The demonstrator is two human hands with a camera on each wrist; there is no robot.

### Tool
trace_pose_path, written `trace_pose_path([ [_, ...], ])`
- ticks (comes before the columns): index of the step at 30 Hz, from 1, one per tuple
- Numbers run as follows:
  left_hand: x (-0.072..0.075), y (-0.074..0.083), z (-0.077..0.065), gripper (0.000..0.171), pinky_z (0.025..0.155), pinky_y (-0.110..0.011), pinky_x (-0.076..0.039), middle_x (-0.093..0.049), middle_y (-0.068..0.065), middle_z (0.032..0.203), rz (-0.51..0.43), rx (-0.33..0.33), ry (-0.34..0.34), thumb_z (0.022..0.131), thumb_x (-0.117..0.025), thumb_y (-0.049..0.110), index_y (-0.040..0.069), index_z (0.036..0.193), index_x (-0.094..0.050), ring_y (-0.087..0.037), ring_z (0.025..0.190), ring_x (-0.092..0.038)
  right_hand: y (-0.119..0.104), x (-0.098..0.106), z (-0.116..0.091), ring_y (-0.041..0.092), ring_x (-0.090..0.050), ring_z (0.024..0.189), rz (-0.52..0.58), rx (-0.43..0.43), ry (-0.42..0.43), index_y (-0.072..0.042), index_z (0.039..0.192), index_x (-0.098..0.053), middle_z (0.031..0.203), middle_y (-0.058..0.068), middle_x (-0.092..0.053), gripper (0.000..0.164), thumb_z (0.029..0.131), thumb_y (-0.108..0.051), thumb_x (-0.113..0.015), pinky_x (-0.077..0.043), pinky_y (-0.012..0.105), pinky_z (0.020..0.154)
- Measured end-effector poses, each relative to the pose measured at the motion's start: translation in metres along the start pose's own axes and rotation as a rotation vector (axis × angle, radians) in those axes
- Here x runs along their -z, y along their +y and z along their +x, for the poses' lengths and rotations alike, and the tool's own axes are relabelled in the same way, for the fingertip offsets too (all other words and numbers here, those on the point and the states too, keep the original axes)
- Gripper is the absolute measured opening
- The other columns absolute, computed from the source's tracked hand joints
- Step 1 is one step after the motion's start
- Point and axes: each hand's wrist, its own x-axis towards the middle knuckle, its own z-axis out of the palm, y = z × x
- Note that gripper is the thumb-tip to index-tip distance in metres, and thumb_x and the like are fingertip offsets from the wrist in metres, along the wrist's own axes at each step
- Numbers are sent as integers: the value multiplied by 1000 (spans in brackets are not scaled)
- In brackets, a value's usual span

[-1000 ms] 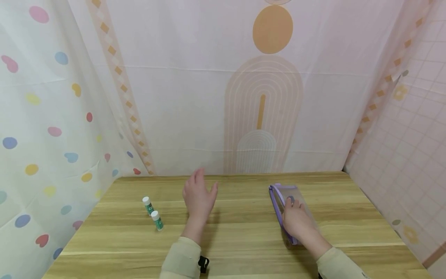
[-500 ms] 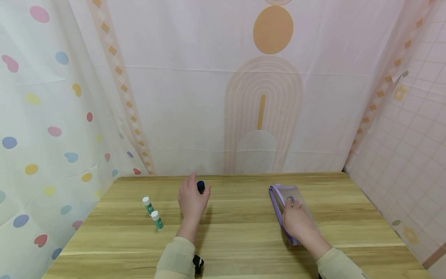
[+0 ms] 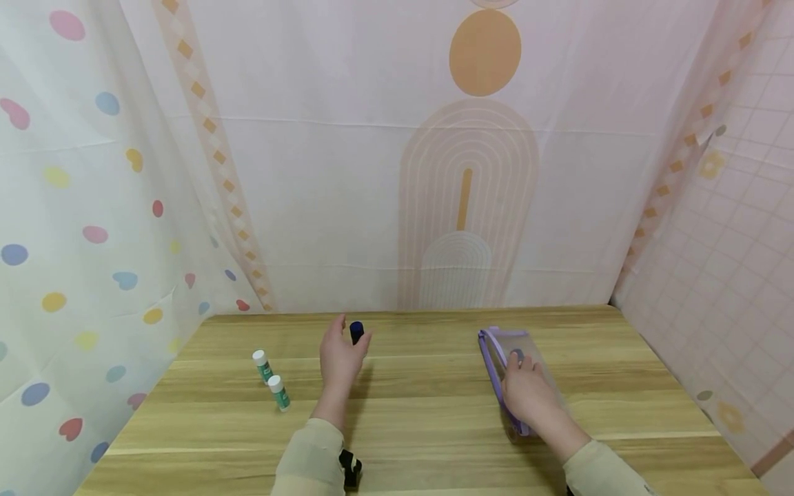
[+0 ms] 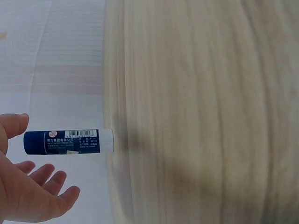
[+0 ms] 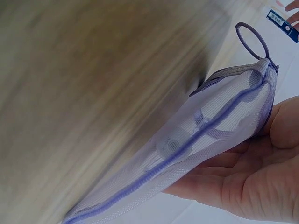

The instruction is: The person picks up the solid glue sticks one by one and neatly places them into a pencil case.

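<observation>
Left grip (image 3: pixel 339 362) is parted around the blue stick (image 4: pixel 67 142), thumb to one side, fingers to the other; I see no clear contact. The stick stands upright between them, white end down on the bench (image 3: pixel 428 393). Right grip (image 3: pixel 530 394) lies over the pouch (image 5: pixel 201 130); fingertips hidden, so I cannot tell whether it pinches. Two green sticks (image 3: pixel 280 395) are left of the left grip. My judgement: bring thumb and fingers in evenly, lest the stick topple; let the right grip steady the pouch.
</observation>
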Motion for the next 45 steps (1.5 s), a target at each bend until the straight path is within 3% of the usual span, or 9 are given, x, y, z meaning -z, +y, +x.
trace_pose_path([
  [10, 0, -4, 3, 53, 105, -54, -42, -52, -27, 137, -67, 91, -43, 94, -69, 15, -7, 137, -48, -44, 127, -47, -1, 0, 0, 66, -46, 112, -6, -4, 2, 28, 129, -39, 123, 53, -41, 51, 95, -7, -52, -45, 64, 94],
  [22, -3, -12, 3, 45, 100, -53, -46, -59, -28, 127, -52, 83, -37, 94, -69, 13, -7, 131, -54, -43, 118, -54, -1, 1, 0, 64, -49, 110, -16, 10, 9, 28, 129, -40, 121, 53, -44, 50, 94, -6, -53, -48, 63, 91],
  [28, -4, -12, 2, 44, 101, -53, -45, -59, -25, 128, -55, 106, -50, 95, -66, 13, -5, 133, -54, -41, 121, -52, -1, 0, 1, 64, -44, 117, 8, -12, -27, 29, 131, -37, 126, 53, -40, 50, 96, -5, -48, -44, 63, 97],
  [45, -8, -14, 1, 29, 95, -51, -49, -65, -24, 110, -89, 79, -4, 93, -66, 5, -7, 119, -61, -40, 107, -59, 0, 0, 1, 63, -45, 115, 9, -5, -23, 29, 131, -37, 124, 53, -41, 50, 96, -5, -50, -45, 62, 97],
])
